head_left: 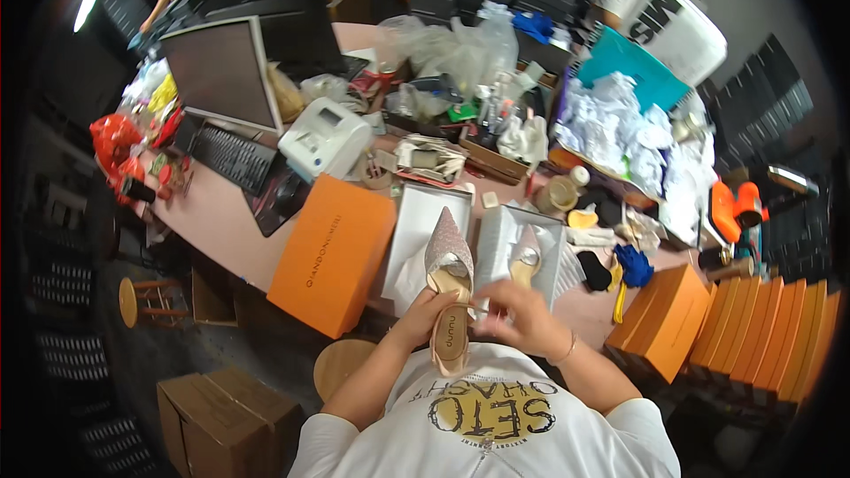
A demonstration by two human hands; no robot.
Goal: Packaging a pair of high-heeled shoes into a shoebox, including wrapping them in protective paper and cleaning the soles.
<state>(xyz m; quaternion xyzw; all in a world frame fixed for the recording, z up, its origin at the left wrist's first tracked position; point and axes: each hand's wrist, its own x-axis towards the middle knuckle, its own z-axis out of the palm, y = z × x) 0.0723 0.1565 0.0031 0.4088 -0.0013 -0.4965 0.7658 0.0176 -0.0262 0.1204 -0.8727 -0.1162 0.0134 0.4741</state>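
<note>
A pointed, pale pink slingback shoe [449, 252] with a sparkly toe is held up in front of my chest, toe away from me. My left hand [425, 314] is closed around the left side of its middle. At the shoe's right side, my right hand [524, 319] has its fingers bent and pinched at the thin strap [475, 305]; the fingers are a little blurred. A matching shoe [526, 252] lies in the white box [551, 235] just beyond my right hand. White paper shows in the open box part [412, 212] behind the held shoe.
An orange shoebox lid [332, 252] leans at the table's front edge, left of my hands. Several orange boxes [753, 327] stand at right. Beyond are a label printer [326, 137], a keyboard [232, 155], a monitor [221, 71] and a bin of crumpled paper [611, 124].
</note>
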